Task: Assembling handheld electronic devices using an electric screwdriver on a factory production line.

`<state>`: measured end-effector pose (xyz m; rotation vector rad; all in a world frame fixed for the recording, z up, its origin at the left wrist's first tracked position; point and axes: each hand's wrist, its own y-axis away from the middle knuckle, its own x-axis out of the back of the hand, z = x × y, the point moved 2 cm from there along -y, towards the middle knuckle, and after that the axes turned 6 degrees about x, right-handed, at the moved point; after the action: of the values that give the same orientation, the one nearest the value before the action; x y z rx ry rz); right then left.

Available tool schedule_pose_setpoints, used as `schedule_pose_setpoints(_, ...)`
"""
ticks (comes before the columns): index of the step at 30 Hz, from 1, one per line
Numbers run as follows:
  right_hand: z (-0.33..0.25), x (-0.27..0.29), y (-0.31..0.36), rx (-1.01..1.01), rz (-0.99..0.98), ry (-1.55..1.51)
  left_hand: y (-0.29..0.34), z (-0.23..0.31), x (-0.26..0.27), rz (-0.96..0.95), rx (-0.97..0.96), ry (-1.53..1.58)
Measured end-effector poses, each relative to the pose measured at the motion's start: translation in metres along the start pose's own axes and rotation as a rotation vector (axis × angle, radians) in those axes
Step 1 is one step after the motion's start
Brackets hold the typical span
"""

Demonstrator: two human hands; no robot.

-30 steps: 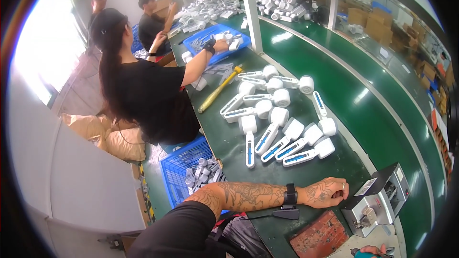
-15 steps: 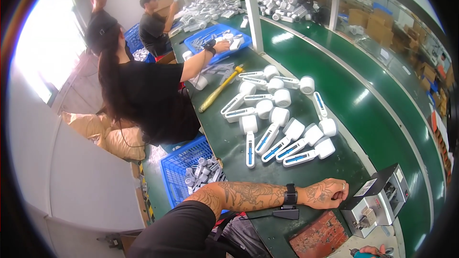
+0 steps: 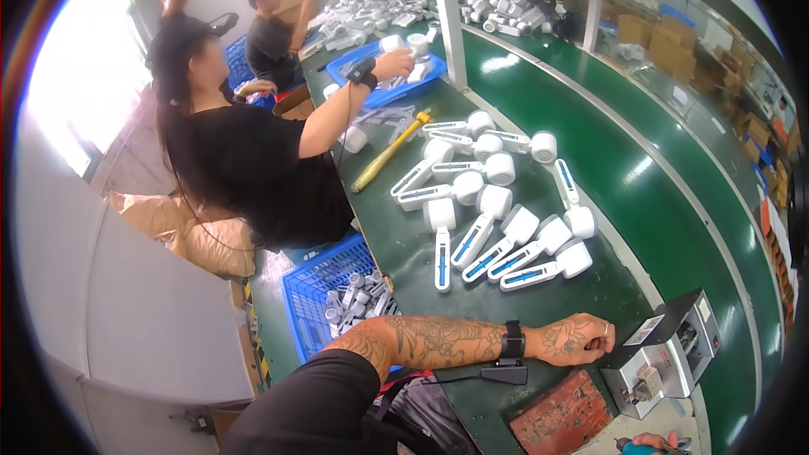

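Note:
My left hand rests on the green table with its fingers curled in, close beside a grey metal box device. Whatever the fingers may hold is hidden. Only part of my right hand shows at the lower right edge, closed around a teal-bodied tool that the picture cuts off. A worn red plate lies between the two hands. Beyond my left forearm are several white round-headed devices with long handles, many with a blue strip in a slot.
A yellow mallet lies near a co-worker, whose hand is over a blue tray of white parts. Below the table edge stands a blue crate of grey-white parts. A white post and green conveyor border the far side.
The co-worker at the left has turned their head and raised their arm, with a white part now near their hand above the tray. My hands stay nearly where they were.

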<state>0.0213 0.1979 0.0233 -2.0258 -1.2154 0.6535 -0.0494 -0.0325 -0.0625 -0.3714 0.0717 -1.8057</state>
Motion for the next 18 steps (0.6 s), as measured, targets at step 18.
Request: schedule_pose_setpoints(18, 0.0068, -0.0037, 0.001, 0.048, 0.006, 0.033, 0.0014, -0.0014, 0.0028, 0.002, 0.0, -0.104)
